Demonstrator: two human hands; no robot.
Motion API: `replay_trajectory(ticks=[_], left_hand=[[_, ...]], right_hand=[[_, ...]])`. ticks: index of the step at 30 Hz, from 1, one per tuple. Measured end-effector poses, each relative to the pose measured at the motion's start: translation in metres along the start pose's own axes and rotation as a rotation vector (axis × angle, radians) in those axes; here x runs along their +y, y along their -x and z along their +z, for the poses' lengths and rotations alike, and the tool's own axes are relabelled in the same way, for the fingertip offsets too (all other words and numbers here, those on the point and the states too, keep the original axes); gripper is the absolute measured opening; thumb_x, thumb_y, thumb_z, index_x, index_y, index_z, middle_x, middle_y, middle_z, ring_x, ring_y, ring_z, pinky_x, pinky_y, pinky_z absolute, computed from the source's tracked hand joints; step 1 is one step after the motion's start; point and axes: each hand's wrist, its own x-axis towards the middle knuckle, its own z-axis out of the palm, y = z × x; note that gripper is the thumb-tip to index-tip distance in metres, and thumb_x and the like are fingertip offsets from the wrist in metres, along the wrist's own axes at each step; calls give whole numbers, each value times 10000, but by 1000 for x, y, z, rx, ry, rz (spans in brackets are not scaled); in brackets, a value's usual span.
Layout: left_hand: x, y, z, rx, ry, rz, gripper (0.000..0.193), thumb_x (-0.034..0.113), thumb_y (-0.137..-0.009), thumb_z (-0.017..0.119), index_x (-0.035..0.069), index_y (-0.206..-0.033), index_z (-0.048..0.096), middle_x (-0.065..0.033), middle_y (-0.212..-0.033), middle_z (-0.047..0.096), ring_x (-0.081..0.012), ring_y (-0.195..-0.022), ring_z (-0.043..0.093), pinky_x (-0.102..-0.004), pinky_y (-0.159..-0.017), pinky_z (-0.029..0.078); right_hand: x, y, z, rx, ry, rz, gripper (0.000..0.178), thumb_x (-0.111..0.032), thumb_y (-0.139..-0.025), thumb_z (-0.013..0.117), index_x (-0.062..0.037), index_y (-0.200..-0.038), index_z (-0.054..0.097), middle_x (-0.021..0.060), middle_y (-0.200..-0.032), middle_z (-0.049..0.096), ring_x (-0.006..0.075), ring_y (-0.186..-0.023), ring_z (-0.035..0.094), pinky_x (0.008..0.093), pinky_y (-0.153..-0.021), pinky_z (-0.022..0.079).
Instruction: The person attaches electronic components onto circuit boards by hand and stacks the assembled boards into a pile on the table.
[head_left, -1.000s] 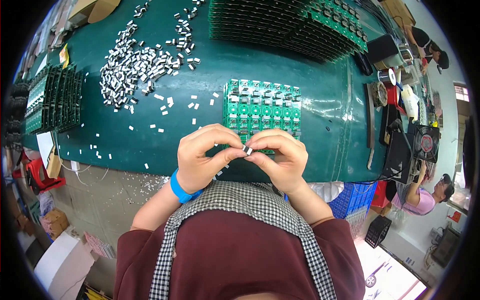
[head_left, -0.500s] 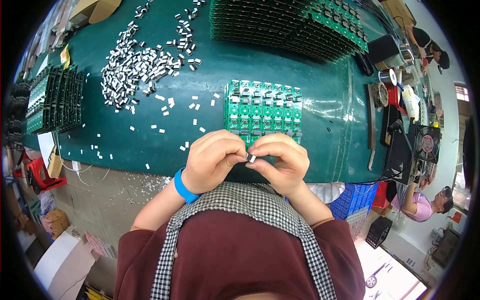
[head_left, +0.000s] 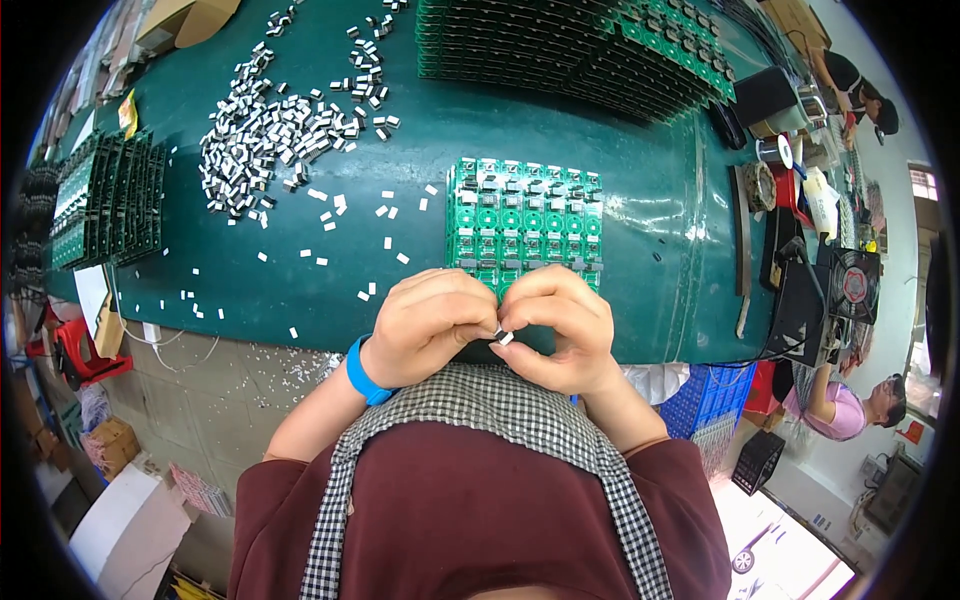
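Between my fingertips, near the table's front edge, is a small black block with a white face [head_left: 505, 338]. My left hand [head_left: 428, 322], with a blue band on its wrist, pinches the block's left side. From the right, my right hand [head_left: 566, 328] pinches the same block between thumb and fingers. Just beyond both hands lies a green circuit board panel [head_left: 526, 222] with rows of round pads and small dark parts. My fingers cover its near edge. A large heap of similar black-and-white blocks [head_left: 285, 135] spreads over the table at the far left.
Small white slips [head_left: 388, 243] are scattered on the green table [head_left: 350, 290]. Tall stacked circuit boards [head_left: 570, 50] stand at the back, and more boards [head_left: 108, 200] at the left. A solder spool [head_left: 774, 151] and a fan [head_left: 854, 284] are at the right. Two other people are farther right.
My hands have shifted slightly, and the block between them has dropped a little nearer to me and tilted. Both hands keep their pinch on it.
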Motion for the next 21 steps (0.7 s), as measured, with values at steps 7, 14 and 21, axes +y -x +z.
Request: replay_trajectory(ticks=[7,14,21], left_hand=[[6,-6,0,40,-163,21,172,40,-715,715,24,-869,637,-93,-842,658,-225,-705,647,-295,-591,505],[6,-6,2,95,-374,137,177,36,-664,739,31,-817,650,-72,-752,646,-212,-635,638,-286,-546,499],[7,-10,-6,43,-351,55,146,0,-683,698,36,-800,619,-73,-743,618,-228,-634,613,-314,-534,474]], right_hand=[[-4,3,-3,50,236,-110,240,-8,-660,756,-14,-880,662,89,-833,643,187,-698,645,272,-580,525],[-6,9,0,143,273,-34,216,50,-653,749,1,-840,651,115,-818,660,199,-715,657,270,-602,534],[8,3,-19,193,332,92,173,29,-693,721,-15,-851,667,95,-841,663,202,-781,649,302,-671,526]])
